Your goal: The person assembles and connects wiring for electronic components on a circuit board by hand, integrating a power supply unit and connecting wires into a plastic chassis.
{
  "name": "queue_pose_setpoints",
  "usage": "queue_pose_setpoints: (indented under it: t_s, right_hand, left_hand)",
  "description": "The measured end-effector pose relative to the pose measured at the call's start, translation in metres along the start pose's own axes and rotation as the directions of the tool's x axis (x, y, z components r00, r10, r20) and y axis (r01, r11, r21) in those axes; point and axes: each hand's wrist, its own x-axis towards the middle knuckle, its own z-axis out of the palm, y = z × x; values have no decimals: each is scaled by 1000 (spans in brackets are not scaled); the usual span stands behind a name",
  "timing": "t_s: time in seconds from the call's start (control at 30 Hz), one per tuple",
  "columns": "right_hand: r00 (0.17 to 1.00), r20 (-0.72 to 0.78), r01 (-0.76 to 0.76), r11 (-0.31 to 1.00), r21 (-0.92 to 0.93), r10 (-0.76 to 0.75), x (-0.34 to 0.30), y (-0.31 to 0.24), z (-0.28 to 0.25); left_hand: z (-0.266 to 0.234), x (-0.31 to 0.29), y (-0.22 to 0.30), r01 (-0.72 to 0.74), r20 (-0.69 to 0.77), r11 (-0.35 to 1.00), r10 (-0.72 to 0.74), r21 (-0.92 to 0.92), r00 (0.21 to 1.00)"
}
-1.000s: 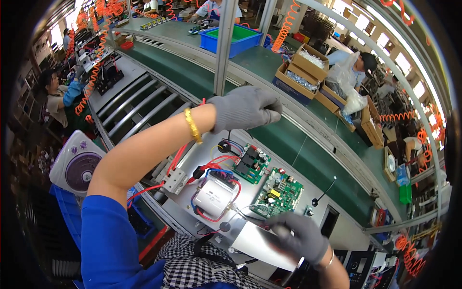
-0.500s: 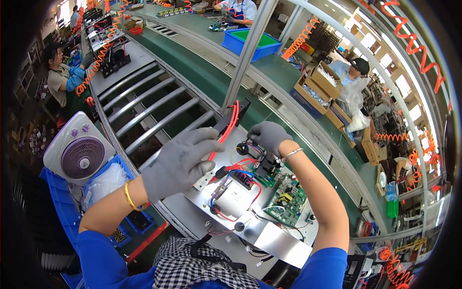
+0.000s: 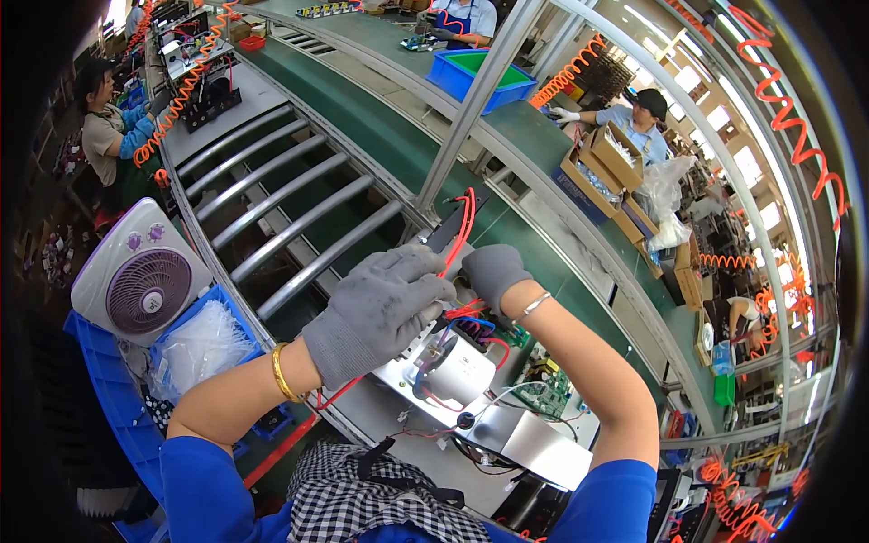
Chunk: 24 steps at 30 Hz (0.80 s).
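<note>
My left hand (image 3: 380, 308), in a grey glove, is closed with its fingertips at a pair of red wires (image 3: 463, 231). The wires loop up beside a black panel (image 3: 445, 233). Close to its right, my gloved right hand (image 3: 493, 276) is curled over the wiring; whatever its fingers hold is hidden. Both hands are above the far end of an opened electrical unit. It has a silver cylindrical part (image 3: 459, 373), a green circuit board (image 3: 546, 376), a bent shiny metal plate (image 3: 539, 443) and loose coloured wires.
A roller conveyor (image 3: 290, 213) runs away to the far left. At left, a white fan (image 3: 145, 276) stands by a blue bin (image 3: 100, 371) with plastic bags. A metal post (image 3: 471, 113) rises beyond my hands. Cartons (image 3: 593, 181) and co-workers are farther off.
My left hand has moved right and its fingers have closed in at the red wires. My right hand has come down and nearer to it. The head view has shifted slightly.
</note>
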Motion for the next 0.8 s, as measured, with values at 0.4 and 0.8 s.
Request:
queue_pose_setpoints:
  t_s: [0.4,0.8]
  right_hand:
    - [975,-159,181,970,164,-155,-14,9,7]
    - [983,-151,158,906,392,-106,-43,49,17]
  left_hand:
    - [2,2,0,-4,-13,1000,4,-19,1000]
    - [2,7,6,-5,12,1000,5,-25,1000]
